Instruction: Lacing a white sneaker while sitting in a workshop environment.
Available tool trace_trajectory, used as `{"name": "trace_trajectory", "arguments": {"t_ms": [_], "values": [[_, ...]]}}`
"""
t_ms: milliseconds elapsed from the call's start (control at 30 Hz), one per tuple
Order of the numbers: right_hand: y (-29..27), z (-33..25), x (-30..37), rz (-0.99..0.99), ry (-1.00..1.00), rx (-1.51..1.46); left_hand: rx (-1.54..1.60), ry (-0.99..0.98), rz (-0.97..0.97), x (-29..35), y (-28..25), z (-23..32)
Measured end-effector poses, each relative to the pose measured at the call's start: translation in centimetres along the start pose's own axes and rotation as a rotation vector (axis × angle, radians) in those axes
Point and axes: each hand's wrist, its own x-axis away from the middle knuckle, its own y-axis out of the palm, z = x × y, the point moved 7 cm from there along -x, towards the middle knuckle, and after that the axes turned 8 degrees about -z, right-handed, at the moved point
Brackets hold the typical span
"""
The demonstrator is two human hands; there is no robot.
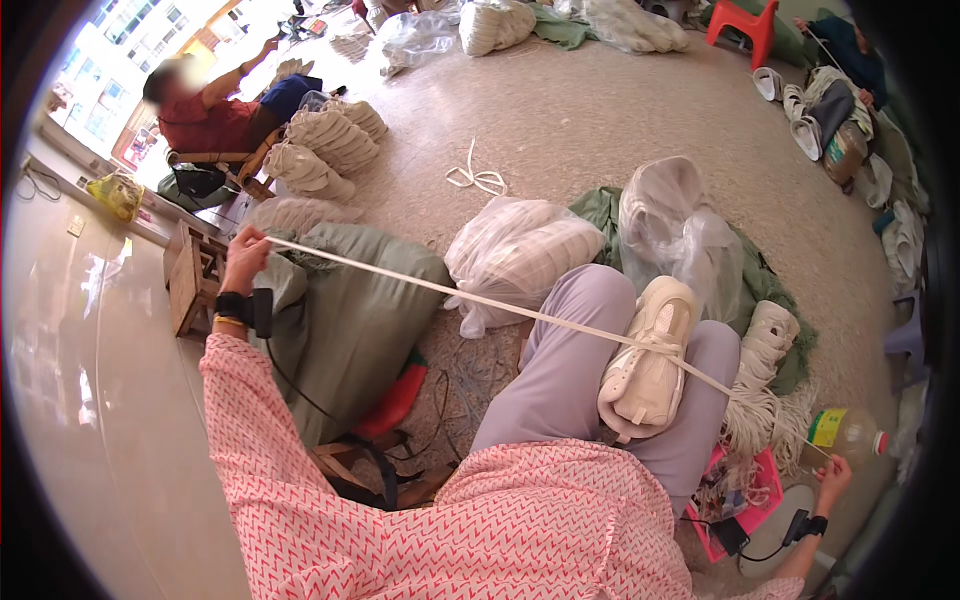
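Note:
A cream shoe (pixel 637 395) rests between my thighs with its heel toward me. A long flat white shoelace (pixel 440 287) runs through it and stretches out taut to both sides. Far out to the left, my left hand (pixel 245 262) is closed on one end of the shoelace. Low at the far right, my right hand (pixel 833 480) pinches the other end, beside a plastic bottle (pixel 845 430) of yellowish liquid. A bundle of loose white laces (pixel 765 405) hangs next to my right thigh.
A pink basket (pixel 765 490) stands by my right leg. Around my knees lie a green sack (pixel 380 290) and a clear bag of shoes (pixel 530 250). A wooden stool (pixel 195 280) is by the left wall. Ahead sits a person in red (pixel 205 120) near stacked shoes (pixel 330 140).

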Motion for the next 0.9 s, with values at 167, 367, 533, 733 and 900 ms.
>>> {"name": "trace_trajectory", "arguments": {"t_ms": [167,367,533,733,900], "values": [[-4.9,3.1,-1.0,0.093,0.154,-0.084,0.054,-0.063,0.063,0.5,-5.2,-2.0],[-8.2,4.1,-0.6,0.143,0.181,-0.075,0.08,-0.092,0.069,0.2,-5.1,-2.2],[-8.6,4.0,0.5,0.154,0.192,0.074,-0.013,-0.069,0.049,-1.8,-3.1,-0.8],[-10.7,4.7,2.4,0.228,0.157,0.191,-0.19,0.002,0.035,-4.1,-1.1,1.2],[-10.4,5.0,3.9,0.281,0.215,0.215,-0.158,0.055,-0.022,-4.2,2.1,2.7]]}}
